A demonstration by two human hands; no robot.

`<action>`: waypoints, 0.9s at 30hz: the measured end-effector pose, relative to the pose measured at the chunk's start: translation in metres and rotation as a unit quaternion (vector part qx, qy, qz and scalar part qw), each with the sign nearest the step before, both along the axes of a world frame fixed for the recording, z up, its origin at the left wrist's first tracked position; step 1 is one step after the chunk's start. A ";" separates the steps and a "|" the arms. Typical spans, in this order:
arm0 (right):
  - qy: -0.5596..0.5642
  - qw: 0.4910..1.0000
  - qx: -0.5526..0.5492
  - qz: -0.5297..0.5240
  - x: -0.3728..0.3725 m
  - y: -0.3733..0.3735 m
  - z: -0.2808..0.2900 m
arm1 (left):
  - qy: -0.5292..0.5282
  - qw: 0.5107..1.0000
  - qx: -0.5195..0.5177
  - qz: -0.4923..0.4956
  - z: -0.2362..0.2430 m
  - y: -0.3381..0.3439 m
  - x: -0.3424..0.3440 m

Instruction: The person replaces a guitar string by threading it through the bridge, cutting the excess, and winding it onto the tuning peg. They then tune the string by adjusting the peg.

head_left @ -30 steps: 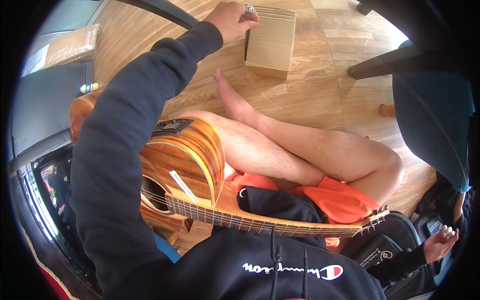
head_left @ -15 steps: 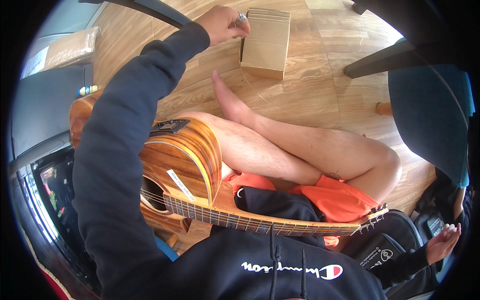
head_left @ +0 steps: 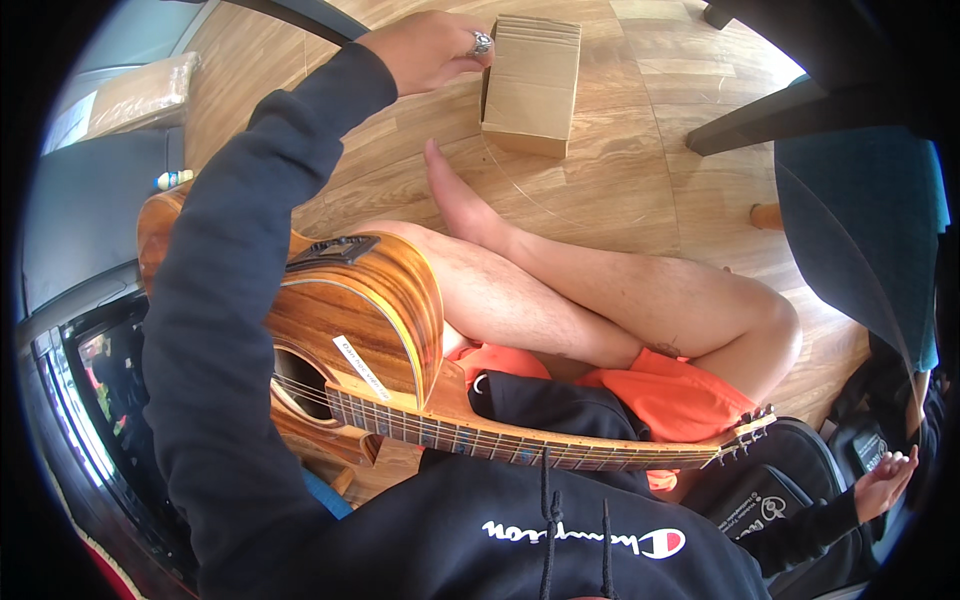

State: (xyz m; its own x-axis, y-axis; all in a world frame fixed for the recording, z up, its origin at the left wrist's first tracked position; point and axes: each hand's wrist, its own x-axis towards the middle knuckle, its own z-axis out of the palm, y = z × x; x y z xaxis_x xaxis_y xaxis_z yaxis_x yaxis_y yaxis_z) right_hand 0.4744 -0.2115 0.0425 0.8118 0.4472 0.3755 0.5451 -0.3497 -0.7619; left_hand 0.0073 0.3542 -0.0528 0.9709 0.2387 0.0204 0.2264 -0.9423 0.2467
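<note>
Currently, your left hand [head_left: 430,52] is hovering half-curled by the box [head_left: 535,85], right hand [head_left: 884,485] likewise by a string [head_left: 880,277]. Can't tell what either's holding.

The view contains one guitar [head_left: 385,305] with one white label [head_left: 360,368], one cardboard box [head_left: 532,90] and one wrapped package [head_left: 140,98]. Also counted are one left hand [head_left: 430,52], one right hand [head_left: 885,485], one ring [head_left: 481,43], two bare legs [head_left: 640,290] and two hoodie drawstrings [head_left: 547,505].
</note>
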 end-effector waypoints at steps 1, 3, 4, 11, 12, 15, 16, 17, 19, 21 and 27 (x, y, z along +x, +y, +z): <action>-0.001 1.000 0.001 0.001 -0.001 -0.001 0.002 | 0.004 1.000 0.010 -0.001 0.006 -0.002 0.000; -0.002 1.000 0.001 -0.001 -0.003 -0.002 0.005 | 0.002 1.000 0.027 -0.009 0.025 -0.009 0.005; -0.002 1.000 0.002 -0.002 -0.005 -0.003 0.005 | -0.004 0.999 0.033 -0.016 0.039 -0.014 0.008; 0.006 1.000 -0.002 0.015 -0.008 0.013 -0.005 | -0.089 0.979 -0.013 0.184 0.051 -0.028 -0.003; 0.009 1.000 -0.002 0.016 -0.008 0.015 -0.007 | -0.104 0.979 -0.001 0.176 0.036 -0.020 -0.002; 0.012 1.000 -0.010 0.021 -0.009 0.021 -0.011 | -0.099 0.968 -0.050 0.224 0.021 -0.016 0.008; 0.012 1.000 -0.012 0.019 -0.009 0.021 -0.012 | -0.120 0.963 -0.044 0.236 0.013 -0.012 0.011; 0.016 1.000 -0.010 0.020 -0.009 0.020 -0.014 | -0.124 0.960 -0.056 0.244 0.002 -0.005 0.014; 0.014 1.000 -0.009 0.019 -0.008 0.022 -0.018 | -0.133 0.953 -0.083 0.260 -0.018 0.005 0.022; 0.014 1.000 -0.011 0.021 -0.010 0.027 -0.018 | -0.101 0.956 -0.068 0.268 -0.027 0.006 0.028; 0.015 1.000 -0.010 0.020 -0.009 0.029 -0.020 | -0.055 0.956 -0.092 0.275 -0.034 0.006 0.026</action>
State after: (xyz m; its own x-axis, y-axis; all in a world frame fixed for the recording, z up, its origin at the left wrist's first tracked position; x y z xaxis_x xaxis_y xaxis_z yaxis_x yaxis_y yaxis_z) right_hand 0.4652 -0.1821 0.0222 0.8043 0.4858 0.3422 0.5357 -0.3433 -0.7715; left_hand 0.0333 0.3599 -0.0870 0.6924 0.7211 0.0242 0.6375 -0.6271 0.4475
